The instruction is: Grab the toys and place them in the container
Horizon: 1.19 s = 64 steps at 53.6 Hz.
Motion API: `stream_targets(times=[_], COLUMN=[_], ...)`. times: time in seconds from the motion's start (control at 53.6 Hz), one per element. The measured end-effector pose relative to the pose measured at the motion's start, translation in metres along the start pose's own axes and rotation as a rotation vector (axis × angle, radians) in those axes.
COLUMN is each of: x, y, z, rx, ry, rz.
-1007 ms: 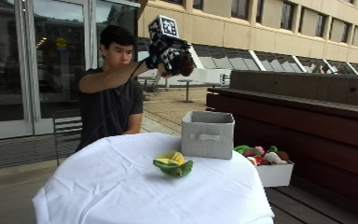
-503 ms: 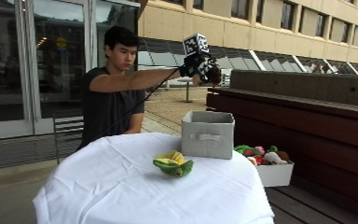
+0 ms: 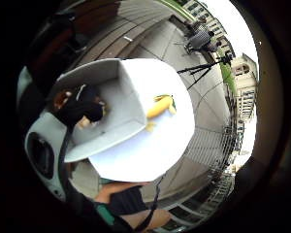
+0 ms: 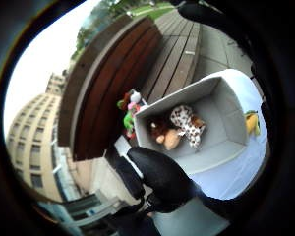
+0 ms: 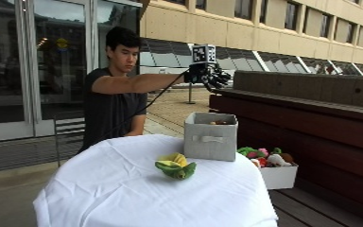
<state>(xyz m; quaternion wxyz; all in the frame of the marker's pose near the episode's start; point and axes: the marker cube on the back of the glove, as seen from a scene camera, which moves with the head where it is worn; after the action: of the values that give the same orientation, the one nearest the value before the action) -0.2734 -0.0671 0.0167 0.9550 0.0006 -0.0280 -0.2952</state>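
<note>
Plush is what you are handling, so expect light, squashy toys that give under the fingers and will not slip. Your black-gloved right hand (image 5: pixel 210 78) hovers high above the square grey fabric container (image 5: pixel 210 136), fingers spread and holding nothing. Inside that container the thumb-side palm view shows a brown-and-tan soft animal (image 4: pixel 163 134) beside a white brown-spotted one (image 4: pixel 187 123), both on the floor of the bin. One yellow-and-green stuffed toy (image 5: pixel 176 166) lies on the round white-clothed table (image 5: pixel 106 189), just in front of the container on the side away from you. I judge it best taken around its thick middle, where the stuffing bunches. More colourful soft toys sit heaped in a white box (image 5: pixel 278 174) on the wooden bench, beside the container.
</note>
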Motion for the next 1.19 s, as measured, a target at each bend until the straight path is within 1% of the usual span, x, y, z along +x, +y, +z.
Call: stream_targets(times=[0.019,0.037,0.075,0.242,0.336,0.447,0.541,0.69,0.876,0.988,1.025,1.081,1.1,1.156,1.193], x=[-0.002,-0.001,0.007,0.062,0.112,0.153,0.184,0.22,0.264,0.276,0.283,0.294,0.294,0.288,0.286], y=[-0.001,-0.001,0.001,0.015,0.022,0.03,0.037,0.041,0.033,0.03,0.03,0.034,0.034,0.032,0.034], z=[-0.002,-0.004,-0.008,-0.022,-0.019,-0.009,0.008,0.05,0.12,0.163,0.182,0.208,0.216,0.237,0.25], rx=[-0.002,-0.002,0.003,0.028,0.043,0.038,0.054,0.05,-0.033,-0.107,-0.13,-0.156,-0.164,-0.189,-0.206], ry=[0.014,0.027,0.051,0.067,0.08,0.101,0.134,0.147,0.09,0.057,0.071,0.107,0.109,0.094,0.092], rz=[0.095,0.154,0.199,0.258,0.288,0.297,0.251,0.112,-0.059,-0.113,-0.17,-0.343,-0.348,-0.198,-0.17])
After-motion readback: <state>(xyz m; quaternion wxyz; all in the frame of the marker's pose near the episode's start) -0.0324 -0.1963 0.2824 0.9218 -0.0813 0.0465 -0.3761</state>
